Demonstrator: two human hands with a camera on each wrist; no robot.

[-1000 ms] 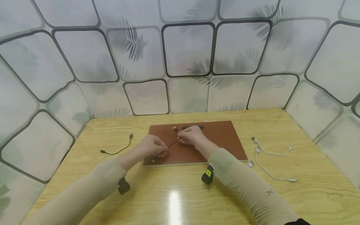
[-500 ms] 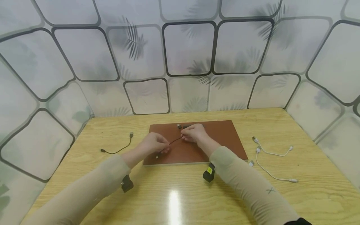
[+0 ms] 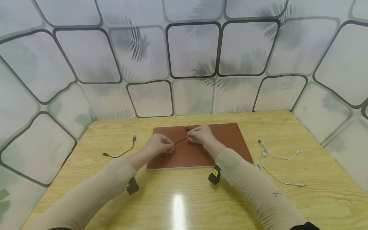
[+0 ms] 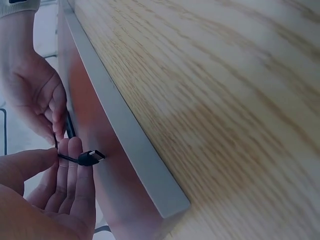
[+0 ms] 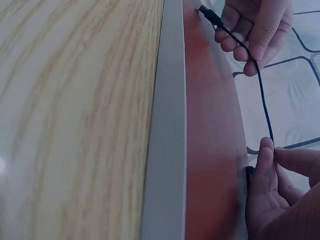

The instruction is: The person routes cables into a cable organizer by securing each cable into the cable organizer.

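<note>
A short black USB cable [image 3: 180, 141] is stretched between my two hands above a brown board [image 3: 227, 147]. My left hand [image 3: 158, 144] pinches it near its small metal-tipped plug [image 4: 90, 158], which sticks out past the fingers in the left wrist view. Farther along, thumb and fingertips of my right hand [image 3: 200, 134] pinch the other end. The larger USB plug [image 3: 186, 128] shows just beyond that hand, near the board's far edge. A dark bar [image 4: 69, 125] lies on the board, mostly hidden behind the right hand in the head view.
Another black USB cable [image 3: 126, 152] lies on the wooden table [image 3: 161, 198] at left. To the right lie a white cable [image 3: 283, 157] and a second white cable [image 3: 276, 176]. A white plug [image 3: 257, 166] is partly covered by my right sleeve. A patterned curtain [image 3: 192, 95] surrounds the table.
Both hands have shifted slightly right and away from me with the cable. Its larger plug has moved right along the board's far edge. The dark bar is now mostly covered.
</note>
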